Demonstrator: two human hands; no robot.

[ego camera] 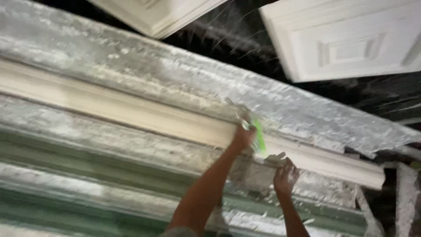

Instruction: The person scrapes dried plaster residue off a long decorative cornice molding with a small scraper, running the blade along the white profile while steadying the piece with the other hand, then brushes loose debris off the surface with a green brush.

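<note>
1. The left hand (243, 138) reaches up with its fingers closed around a tool (258, 136) that has a bright green part; the blur hides what kind of tool it is.
2. The tool lies against the top face of a long cream moulding (131, 109), near that moulding's right end.
3. The right hand (286, 175) sits just below and to the right of the tool, touching the moulding's lower edge. Its fingers look curled, but the blur hides whether they hold anything, so I cannot tell.
4. The 2 hands are near each other, with the green tool between them.
5. The moulding runs slantwise from the left edge of the view down towards the right, resting on a wide counter (307, 109) coated in white dust and flecks.
6. Below the moulding, greenish ridged bands (87, 162) run alongside it, also dusted white.
7. At the top, 2 white panelled pieces show against a dark floor (245, 39): 1 panel (158, 13) at the top centre, and a larger panel (346, 39) with a raised rectangle at the top right.
8. A white-crusted post (405, 197) stands at the lower right, just past the moulding's end.
</note>
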